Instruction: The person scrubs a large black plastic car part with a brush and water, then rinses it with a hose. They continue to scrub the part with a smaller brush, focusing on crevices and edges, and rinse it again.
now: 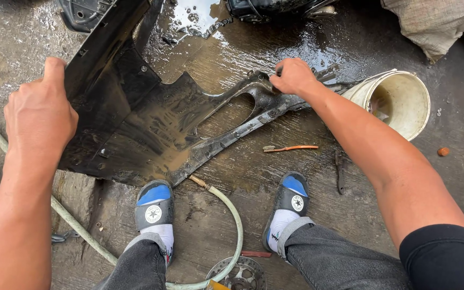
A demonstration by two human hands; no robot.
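Note:
A large black plastic vehicle panel (135,115), smeared with brown mud, is held tilted over the wet concrete floor. My left hand (40,110) grips its left edge, thumb up on the rim. My right hand (294,76) is closed on the panel's narrow far arm beside an oval cut-out. An orange-handled toothbrush (290,148) lies on the floor just below that arm.
A pale hose (232,215) runs from the left, loops by my sandalled feet (154,207) and ends under the panel. A white bucket (401,102) lies on its side at right. A brake disc (240,274) sits bottom centre, a sack (436,21) top right.

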